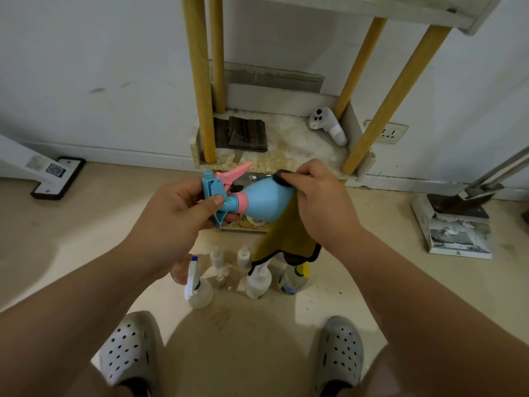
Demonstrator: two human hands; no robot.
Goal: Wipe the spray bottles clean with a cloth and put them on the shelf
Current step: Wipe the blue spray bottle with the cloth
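A beige floor (386,239) runs up to a white wall, and against that wall stands a low shelf (300,138) on yellow wooden posts, its speckled tray holding a dark folded cloth and a white controller (326,124). Below the arms, several clear spray bottles (257,279) wait upright on the floor between the feet and the shelf.

The blue spray bottle (260,200) is held in the air just in front of the shelf's lower edge. Its long axis lies almost level, left to right: the pink trigger and nozzle point left and slightly up, the rounded base points right. The left hand (177,213) grips the sprayer head at the neck, fingers curled round it. The right hand (320,202) pinches the yellow cloth (286,233) against the bottle's base end, the cloth hanging down beneath. The right hand is nearer the body that needs wiping.
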